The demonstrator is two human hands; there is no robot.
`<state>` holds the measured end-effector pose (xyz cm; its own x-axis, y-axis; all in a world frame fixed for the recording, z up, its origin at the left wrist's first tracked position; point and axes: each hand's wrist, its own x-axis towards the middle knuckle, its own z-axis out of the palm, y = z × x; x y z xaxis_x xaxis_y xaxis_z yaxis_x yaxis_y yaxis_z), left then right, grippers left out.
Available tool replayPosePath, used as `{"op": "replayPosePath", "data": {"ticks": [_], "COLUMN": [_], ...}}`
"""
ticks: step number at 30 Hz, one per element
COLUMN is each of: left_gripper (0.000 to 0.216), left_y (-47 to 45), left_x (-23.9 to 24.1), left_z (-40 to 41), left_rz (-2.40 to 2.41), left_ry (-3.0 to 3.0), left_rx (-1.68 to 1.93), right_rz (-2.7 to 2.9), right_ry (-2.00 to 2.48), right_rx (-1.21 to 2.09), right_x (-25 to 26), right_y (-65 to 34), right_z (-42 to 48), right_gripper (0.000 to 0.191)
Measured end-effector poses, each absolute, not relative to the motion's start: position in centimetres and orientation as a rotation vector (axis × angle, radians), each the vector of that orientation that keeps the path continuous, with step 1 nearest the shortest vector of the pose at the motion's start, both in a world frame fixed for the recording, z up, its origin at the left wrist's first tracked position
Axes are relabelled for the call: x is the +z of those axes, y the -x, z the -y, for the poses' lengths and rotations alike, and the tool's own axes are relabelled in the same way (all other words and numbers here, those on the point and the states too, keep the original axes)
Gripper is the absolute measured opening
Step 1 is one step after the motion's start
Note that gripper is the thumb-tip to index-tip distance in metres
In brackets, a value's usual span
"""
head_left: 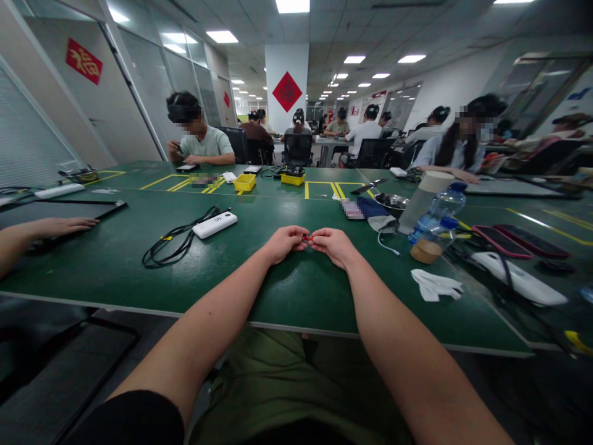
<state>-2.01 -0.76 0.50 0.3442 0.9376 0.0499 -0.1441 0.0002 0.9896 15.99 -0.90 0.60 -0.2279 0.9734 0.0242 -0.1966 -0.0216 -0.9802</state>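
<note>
Now pinching tiny red item [305,238] with left hand [282,244] and right hand [335,245], holding it directly between, equally near both, with long axis too small to tell.

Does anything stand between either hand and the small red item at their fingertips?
Nothing visible does. The left hand and right hand meet at the small red item, pinching at it from either side. The white device with its black cable lies apart, off to the left.
</note>
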Motion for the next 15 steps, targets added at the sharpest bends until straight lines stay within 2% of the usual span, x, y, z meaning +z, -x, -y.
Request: {"op": "replayPosePath", "data": {"ticks": [12,15], "left_gripper": [0.030,0.024], "left_y": [1.99,1.94], "left_x": [0.63,0.59], "left_z": [1.08,0.99], "left_rz": [-0.807,-0.812], "left_ry": [-1.314,-1.311], "left_rx": [1.065,1.061], "right_rz": [1.256,1.274], "right_ry": [0.936,0.932], "right_rx": [1.434,1.445], "right_x": [0.62,0.79], "right_y": [-16.07,-16.09], "right_z": [0.75,0.95], "right_gripper": [0.016,0.018]}}
